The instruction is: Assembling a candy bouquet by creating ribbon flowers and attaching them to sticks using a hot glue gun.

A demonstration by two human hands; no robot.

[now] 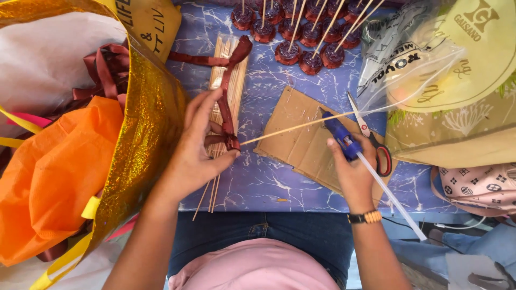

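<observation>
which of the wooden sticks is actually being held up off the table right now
The single long stick pinched in the left hand, slanting above the cardboard. The others lie bundled or stand in ribbon roses.

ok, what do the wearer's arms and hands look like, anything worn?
Both arms are bare to past the elbow, with no sleeves or gloves showing. The right hand has a wrist band, black with tan beads. The left hand wears nothing visible.

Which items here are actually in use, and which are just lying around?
In use: left hand with dark red ribbon and wooden skewer; right hand with blue glue gun; cardboard sheet.
Lying about: scissors, finished ribbon roses, gold bag, skewer bundle.
</observation>
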